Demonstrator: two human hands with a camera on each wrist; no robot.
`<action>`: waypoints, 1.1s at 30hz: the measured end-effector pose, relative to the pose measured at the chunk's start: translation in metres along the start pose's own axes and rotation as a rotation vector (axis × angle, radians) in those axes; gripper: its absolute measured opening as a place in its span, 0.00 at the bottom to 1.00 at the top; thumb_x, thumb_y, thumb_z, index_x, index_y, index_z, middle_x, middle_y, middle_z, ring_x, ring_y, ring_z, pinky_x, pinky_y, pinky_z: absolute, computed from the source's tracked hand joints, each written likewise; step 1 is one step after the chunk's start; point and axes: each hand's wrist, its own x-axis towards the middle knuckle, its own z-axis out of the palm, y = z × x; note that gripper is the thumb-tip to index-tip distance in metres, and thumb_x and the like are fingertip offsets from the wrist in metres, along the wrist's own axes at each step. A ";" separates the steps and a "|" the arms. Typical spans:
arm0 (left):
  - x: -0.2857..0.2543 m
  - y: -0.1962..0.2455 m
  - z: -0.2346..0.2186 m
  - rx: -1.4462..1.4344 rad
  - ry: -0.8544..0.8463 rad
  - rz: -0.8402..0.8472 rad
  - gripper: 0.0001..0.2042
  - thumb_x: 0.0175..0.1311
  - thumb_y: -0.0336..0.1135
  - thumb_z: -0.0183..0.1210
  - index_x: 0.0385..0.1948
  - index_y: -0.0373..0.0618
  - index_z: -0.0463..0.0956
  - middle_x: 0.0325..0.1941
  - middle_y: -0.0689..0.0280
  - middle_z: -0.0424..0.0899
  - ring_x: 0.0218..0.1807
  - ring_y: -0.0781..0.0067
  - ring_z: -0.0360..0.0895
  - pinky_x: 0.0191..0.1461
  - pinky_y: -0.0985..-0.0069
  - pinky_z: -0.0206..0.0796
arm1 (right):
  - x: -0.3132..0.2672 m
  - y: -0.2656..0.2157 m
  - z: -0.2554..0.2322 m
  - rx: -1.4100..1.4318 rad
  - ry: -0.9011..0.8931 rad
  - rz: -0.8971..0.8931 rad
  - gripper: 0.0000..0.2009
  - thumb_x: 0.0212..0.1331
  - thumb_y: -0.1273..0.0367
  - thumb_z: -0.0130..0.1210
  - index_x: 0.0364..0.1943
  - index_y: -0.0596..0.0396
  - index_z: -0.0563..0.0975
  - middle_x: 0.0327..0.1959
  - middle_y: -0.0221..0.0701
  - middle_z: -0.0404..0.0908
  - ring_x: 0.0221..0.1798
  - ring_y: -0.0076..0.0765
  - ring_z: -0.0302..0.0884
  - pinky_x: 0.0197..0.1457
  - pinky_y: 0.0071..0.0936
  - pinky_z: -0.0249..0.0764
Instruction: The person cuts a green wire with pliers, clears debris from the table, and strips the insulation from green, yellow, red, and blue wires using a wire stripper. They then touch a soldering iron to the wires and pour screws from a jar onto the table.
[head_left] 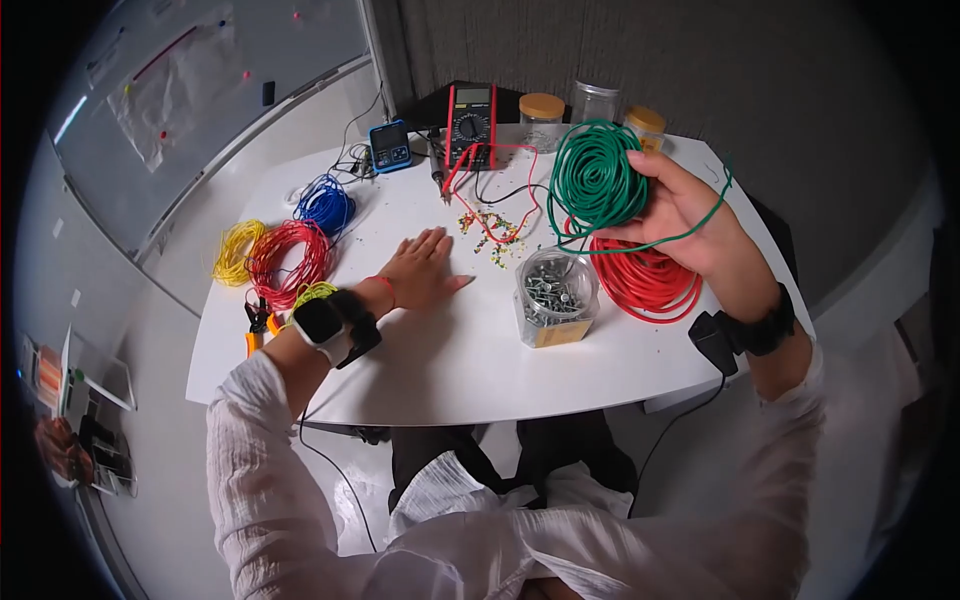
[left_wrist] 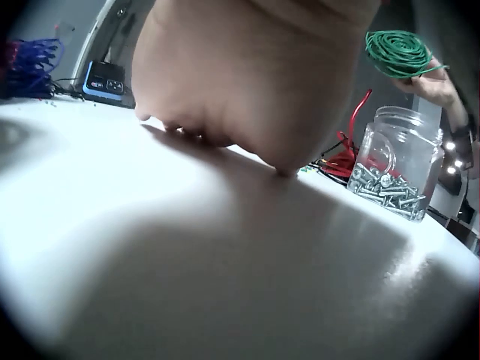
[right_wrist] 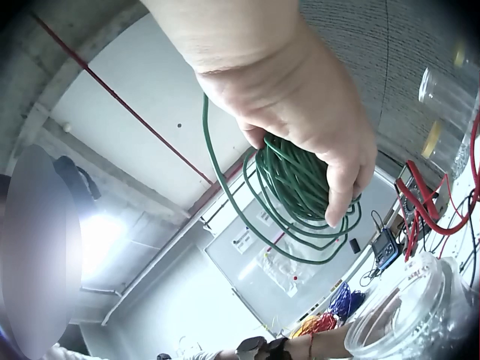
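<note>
A coil of green wire (head_left: pixel 600 178) is held up by the right hand (head_left: pixel 690 215), above a red wire coil (head_left: pixel 650 280) and beside an open jar of screws (head_left: pixel 555 295). In the right wrist view the fingers and thumb of the right hand (right_wrist: pixel 300 112) curl round the green coil (right_wrist: pixel 292 180), and a loose loop hangs from it. The left hand (head_left: pixel 420 272) lies palm down on the white table (head_left: pixel 450 370) with its fingers stretched out. Seen from the left wrist, the left hand (left_wrist: pixel 240 82) touches the tabletop and holds nothing.
On the left lie yellow (head_left: pixel 236 252), red (head_left: pixel 290 262) and blue (head_left: pixel 326 206) wire coils, with orange-handled pliers (head_left: pixel 255 330) nearer. A multimeter (head_left: pixel 471 125), a small blue device (head_left: pixel 390 147) and lidded jars (head_left: pixel 541 108) stand at the back. Small coloured bits (head_left: pixel 492 228) are scattered mid-table.
</note>
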 end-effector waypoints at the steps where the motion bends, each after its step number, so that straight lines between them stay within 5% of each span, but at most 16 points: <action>1: 0.008 0.001 0.003 -0.021 0.020 0.032 0.38 0.58 0.63 0.37 0.60 0.36 0.49 0.66 0.51 0.45 0.68 0.54 0.42 0.67 0.60 0.37 | 0.000 0.000 0.001 -0.004 -0.003 0.003 0.20 0.55 0.64 0.51 0.49 0.58 0.67 0.45 0.37 0.73 0.48 0.37 0.72 0.49 0.45 0.72; 10: 0.062 0.010 0.001 -0.054 0.088 0.188 0.34 0.61 0.57 0.35 0.59 0.35 0.50 0.63 0.48 0.53 0.66 0.54 0.47 0.67 0.65 0.40 | -0.001 -0.002 -0.001 -0.005 -0.069 -0.005 0.20 0.56 0.65 0.49 0.51 0.61 0.64 0.47 0.39 0.71 0.49 0.39 0.71 0.52 0.48 0.69; 12: 0.044 0.012 -0.013 -0.042 0.067 0.214 0.33 0.61 0.57 0.36 0.60 0.36 0.49 0.63 0.48 0.53 0.66 0.54 0.47 0.67 0.64 0.40 | -0.006 -0.002 -0.002 -0.023 -0.071 -0.009 0.22 0.59 0.64 0.44 0.55 0.61 0.58 0.53 0.42 0.65 0.56 0.44 0.65 0.58 0.48 0.64; 21: -0.038 0.034 -0.006 0.000 0.033 0.461 0.33 0.59 0.58 0.41 0.59 0.40 0.52 0.64 0.51 0.51 0.67 0.55 0.46 0.66 0.58 0.40 | 0.000 0.007 -0.015 -0.026 -0.151 0.026 0.23 0.60 0.64 0.42 0.56 0.62 0.56 0.54 0.44 0.64 0.56 0.46 0.65 0.59 0.48 0.63; 28: 0.013 0.040 0.010 -0.008 0.169 0.501 0.35 0.60 0.59 0.38 0.57 0.34 0.53 0.63 0.48 0.52 0.65 0.53 0.50 0.67 0.62 0.41 | -0.004 0.004 0.002 -0.025 -0.127 -0.010 0.23 0.60 0.64 0.43 0.56 0.63 0.57 0.54 0.45 0.64 0.56 0.47 0.65 0.58 0.48 0.63; 30: 0.028 0.037 0.007 0.031 0.157 0.487 0.33 0.61 0.57 0.36 0.57 0.33 0.53 0.63 0.47 0.51 0.65 0.53 0.50 0.67 0.65 0.42 | -0.007 0.004 0.002 0.023 -0.117 0.005 0.18 0.57 0.66 0.48 0.50 0.61 0.65 0.47 0.37 0.72 0.49 0.37 0.71 0.52 0.46 0.68; 33: 0.048 0.031 0.009 0.010 0.159 0.490 0.29 0.62 0.51 0.36 0.56 0.34 0.56 0.62 0.50 0.56 0.65 0.58 0.50 0.68 0.70 0.41 | -0.010 0.003 0.002 0.015 -0.105 0.019 0.18 0.57 0.67 0.48 0.50 0.61 0.65 0.46 0.38 0.72 0.49 0.38 0.71 0.52 0.46 0.69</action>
